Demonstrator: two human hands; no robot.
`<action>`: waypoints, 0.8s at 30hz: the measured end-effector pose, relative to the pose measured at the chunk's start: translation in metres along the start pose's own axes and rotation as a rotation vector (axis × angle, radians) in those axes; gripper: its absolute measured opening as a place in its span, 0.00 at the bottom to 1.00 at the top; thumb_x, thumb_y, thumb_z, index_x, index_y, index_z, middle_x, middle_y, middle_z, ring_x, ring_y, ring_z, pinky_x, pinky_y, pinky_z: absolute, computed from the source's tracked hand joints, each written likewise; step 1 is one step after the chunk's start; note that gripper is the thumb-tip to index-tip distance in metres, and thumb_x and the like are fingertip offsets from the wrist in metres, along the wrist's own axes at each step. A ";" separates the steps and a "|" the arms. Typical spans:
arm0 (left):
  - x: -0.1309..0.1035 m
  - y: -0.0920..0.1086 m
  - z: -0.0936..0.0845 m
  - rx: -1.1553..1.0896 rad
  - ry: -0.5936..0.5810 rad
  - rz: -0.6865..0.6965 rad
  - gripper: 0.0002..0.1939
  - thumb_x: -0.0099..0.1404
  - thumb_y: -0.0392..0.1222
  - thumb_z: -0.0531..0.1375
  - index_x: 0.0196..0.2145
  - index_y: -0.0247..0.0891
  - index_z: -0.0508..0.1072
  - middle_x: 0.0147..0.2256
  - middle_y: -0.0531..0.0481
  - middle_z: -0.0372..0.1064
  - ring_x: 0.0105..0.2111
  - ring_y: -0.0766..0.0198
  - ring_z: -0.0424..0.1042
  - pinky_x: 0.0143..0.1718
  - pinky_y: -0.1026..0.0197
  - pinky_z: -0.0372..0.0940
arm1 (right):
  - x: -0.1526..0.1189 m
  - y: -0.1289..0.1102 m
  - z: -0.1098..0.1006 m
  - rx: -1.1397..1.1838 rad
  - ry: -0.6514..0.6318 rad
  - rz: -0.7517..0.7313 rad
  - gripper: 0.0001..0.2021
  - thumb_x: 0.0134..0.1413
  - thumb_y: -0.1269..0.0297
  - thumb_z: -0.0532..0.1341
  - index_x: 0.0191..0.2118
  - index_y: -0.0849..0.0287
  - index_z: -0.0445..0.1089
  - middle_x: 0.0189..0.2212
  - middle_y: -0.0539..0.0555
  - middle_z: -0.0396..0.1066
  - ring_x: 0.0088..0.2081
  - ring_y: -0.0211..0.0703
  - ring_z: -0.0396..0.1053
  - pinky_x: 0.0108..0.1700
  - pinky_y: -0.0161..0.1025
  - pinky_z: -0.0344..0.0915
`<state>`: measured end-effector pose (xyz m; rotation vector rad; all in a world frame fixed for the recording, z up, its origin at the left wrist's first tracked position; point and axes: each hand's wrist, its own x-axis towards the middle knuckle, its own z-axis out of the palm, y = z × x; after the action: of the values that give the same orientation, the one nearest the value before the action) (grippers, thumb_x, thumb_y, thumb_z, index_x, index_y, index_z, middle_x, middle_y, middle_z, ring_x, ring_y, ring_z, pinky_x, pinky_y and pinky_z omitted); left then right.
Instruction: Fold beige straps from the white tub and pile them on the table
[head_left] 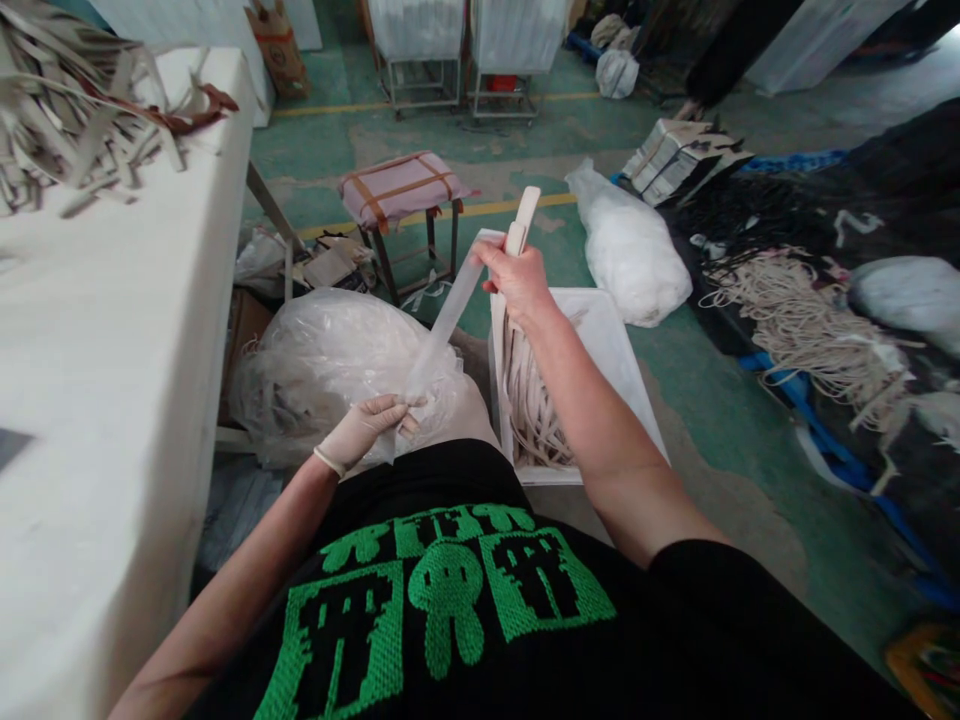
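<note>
A long, narrow, translucent plastic sleeve stretches diagonally between my two hands. My left hand, in a pale glove, pinches its lower end near my waist. Higher up, my right hand is closed around a beige strap, whose rounded end sticks up above the fist. The sleeve's upper end also meets the fingers of that hand. Below my right forearm, a white plastic bin holds many beige straps. A big clear plastic bag bulges behind my left hand.
At left stands a white table with a heap of straps. Ahead is a padded stool. A stuffed white bag lies right of the bin, beside piled cords. Wheeled carts stand farther back.
</note>
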<state>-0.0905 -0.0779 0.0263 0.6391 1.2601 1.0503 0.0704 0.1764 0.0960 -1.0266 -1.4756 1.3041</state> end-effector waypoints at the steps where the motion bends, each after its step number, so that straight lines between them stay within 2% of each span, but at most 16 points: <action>1: 0.000 -0.002 -0.002 -0.001 0.009 -0.006 0.13 0.58 0.46 0.70 0.35 0.33 0.83 0.28 0.44 0.78 0.25 0.65 0.71 0.31 0.62 0.67 | 0.005 -0.001 -0.002 -0.002 0.011 -0.013 0.16 0.55 0.53 0.67 0.37 0.63 0.73 0.27 0.49 0.73 0.26 0.32 0.69 0.24 0.26 0.66; 4: 0.001 -0.006 -0.008 0.044 0.023 -0.007 0.13 0.58 0.47 0.70 0.31 0.33 0.82 0.30 0.44 0.78 0.26 0.65 0.71 0.31 0.62 0.67 | 0.019 -0.003 -0.008 -0.022 0.018 -0.057 0.17 0.56 0.51 0.67 0.36 0.63 0.72 0.26 0.49 0.71 0.25 0.31 0.68 0.24 0.26 0.66; 9: 0.003 -0.015 -0.017 0.104 0.031 -0.003 0.17 0.58 0.47 0.70 0.41 0.34 0.82 0.28 0.47 0.78 0.26 0.65 0.71 0.34 0.62 0.66 | 0.045 -0.003 -0.022 -0.056 -0.010 -0.142 0.20 0.56 0.47 0.66 0.38 0.62 0.72 0.29 0.50 0.73 0.25 0.31 0.68 0.26 0.27 0.67; 12: 0.004 -0.022 -0.020 0.154 0.002 0.010 0.17 0.59 0.46 0.69 0.44 0.35 0.82 0.29 0.46 0.79 0.28 0.63 0.73 0.36 0.62 0.67 | 0.056 -0.010 -0.026 -0.071 -0.030 -0.180 0.20 0.62 0.47 0.59 0.39 0.63 0.72 0.32 0.51 0.73 0.28 0.30 0.70 0.29 0.28 0.67; 14: 0.005 -0.025 -0.021 0.218 0.000 0.019 0.13 0.59 0.45 0.68 0.40 0.36 0.83 0.29 0.45 0.80 0.30 0.62 0.75 0.38 0.62 0.68 | 0.057 -0.020 -0.024 -0.075 -0.017 -0.169 0.19 0.64 0.50 0.58 0.41 0.64 0.72 0.34 0.51 0.73 0.29 0.30 0.70 0.30 0.29 0.66; 17: 0.009 -0.028 -0.021 0.321 0.025 0.011 0.03 0.58 0.42 0.69 0.29 0.41 0.83 0.27 0.48 0.80 0.30 0.61 0.76 0.37 0.65 0.68 | 0.055 -0.034 -0.013 -0.063 0.022 -0.132 0.12 0.62 0.58 0.63 0.40 0.65 0.72 0.33 0.51 0.73 0.28 0.30 0.69 0.29 0.28 0.66; 19: 0.012 -0.028 -0.020 0.340 0.034 -0.025 0.04 0.55 0.39 0.70 0.24 0.43 0.82 0.24 0.51 0.78 0.29 0.61 0.75 0.34 0.66 0.67 | 0.055 -0.035 -0.005 -0.057 0.009 -0.128 0.11 0.61 0.59 0.64 0.38 0.65 0.71 0.32 0.51 0.73 0.28 0.30 0.68 0.28 0.28 0.66; 21: 0.013 -0.027 -0.018 0.280 0.026 -0.078 0.05 0.54 0.37 0.71 0.23 0.42 0.81 0.22 0.51 0.77 0.27 0.62 0.74 0.32 0.66 0.66 | 0.056 -0.026 0.002 -0.046 -0.016 -0.111 0.13 0.63 0.57 0.62 0.39 0.64 0.71 0.31 0.50 0.72 0.27 0.29 0.67 0.29 0.28 0.67; 24: 0.014 -0.024 -0.014 -0.052 0.002 -0.112 0.06 0.57 0.39 0.71 0.26 0.35 0.81 0.27 0.46 0.78 0.28 0.63 0.75 0.35 0.64 0.69 | 0.048 0.000 0.006 -0.007 -0.017 0.028 0.14 0.64 0.55 0.62 0.37 0.63 0.70 0.29 0.48 0.71 0.22 0.26 0.62 0.28 0.28 0.67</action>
<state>-0.0975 -0.0775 -0.0041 0.5219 1.2515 0.9881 0.0522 0.2211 0.1003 -1.0464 -1.4842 1.3308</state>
